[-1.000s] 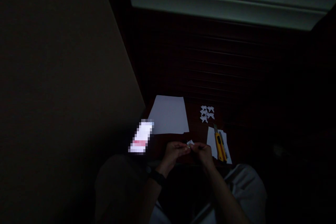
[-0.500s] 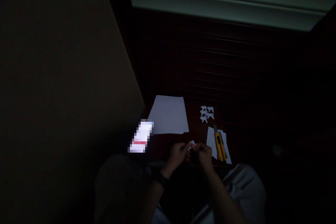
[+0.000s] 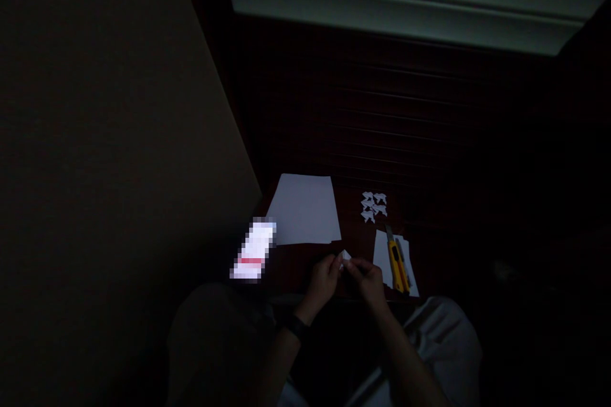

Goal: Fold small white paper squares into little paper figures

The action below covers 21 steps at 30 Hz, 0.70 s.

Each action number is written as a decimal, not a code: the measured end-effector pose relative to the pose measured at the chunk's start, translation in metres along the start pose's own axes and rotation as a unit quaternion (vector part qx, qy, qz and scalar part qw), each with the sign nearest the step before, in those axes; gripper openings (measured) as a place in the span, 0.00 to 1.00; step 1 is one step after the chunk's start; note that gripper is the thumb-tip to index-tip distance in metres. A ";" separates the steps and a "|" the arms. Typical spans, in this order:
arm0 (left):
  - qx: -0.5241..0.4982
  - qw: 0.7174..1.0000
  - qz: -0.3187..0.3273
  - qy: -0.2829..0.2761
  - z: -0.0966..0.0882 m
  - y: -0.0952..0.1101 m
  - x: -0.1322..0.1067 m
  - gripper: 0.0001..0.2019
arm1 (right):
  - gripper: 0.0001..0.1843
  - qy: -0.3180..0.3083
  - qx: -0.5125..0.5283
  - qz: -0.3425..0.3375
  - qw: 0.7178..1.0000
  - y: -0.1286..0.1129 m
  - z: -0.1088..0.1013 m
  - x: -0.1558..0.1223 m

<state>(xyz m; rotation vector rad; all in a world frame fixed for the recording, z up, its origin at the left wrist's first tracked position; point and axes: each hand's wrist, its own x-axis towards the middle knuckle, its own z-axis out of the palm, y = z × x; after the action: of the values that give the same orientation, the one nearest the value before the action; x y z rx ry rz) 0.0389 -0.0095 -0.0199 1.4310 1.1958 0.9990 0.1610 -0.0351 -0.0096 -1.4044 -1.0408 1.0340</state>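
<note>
Between my two hands is a small folded piece of white paper (image 3: 345, 257), its pointed top showing above my fingertips. My left hand (image 3: 326, 275) is closed on its left side, with a dark band around the wrist. On the paper's right side, my right hand (image 3: 367, 276) pinches it between thumb and fingers. Beyond them lie several small folded paper figures (image 3: 373, 205) in a cluster. To the right, a yellow utility knife (image 3: 398, 266) with its blade out rests on smaller white sheets (image 3: 382, 255). Dim light hides the finer folds.
Large white paper sheets (image 3: 305, 208) lie at the back left of the dark table (image 3: 296, 266). A lit, blurred-out phone screen (image 3: 254, 251) is at the left edge. A wall (image 3: 119, 108) stands on the left, and dark slatted panelling (image 3: 382, 108) is behind.
The folded paper has turned slightly between my fingers, and more of its white pointed top shows. The whole view has shifted a little. The other things lie as before.
</note>
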 end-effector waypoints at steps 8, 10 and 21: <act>0.014 1.000 0.020 -0.003 0.001 0.002 -0.004 0.17 | 0.16 0.043 -0.055 -0.022 0.997 0.005 0.006 -0.005; 0.023 0.999 0.028 -0.005 0.001 0.003 -0.006 0.16 | 0.16 0.051 -0.050 -0.015 0.997 0.007 0.006 -0.006; 0.062 0.996 0.069 0.016 0.005 0.006 -0.011 0.11 | 0.13 0.103 -0.075 -0.023 0.992 0.019 0.014 0.000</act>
<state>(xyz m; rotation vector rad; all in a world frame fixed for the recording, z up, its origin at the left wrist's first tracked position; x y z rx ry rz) 0.0429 -0.0216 -0.0145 1.6193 1.2139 1.0614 0.1490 -0.0329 -0.0294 -1.5651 -1.0089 0.7721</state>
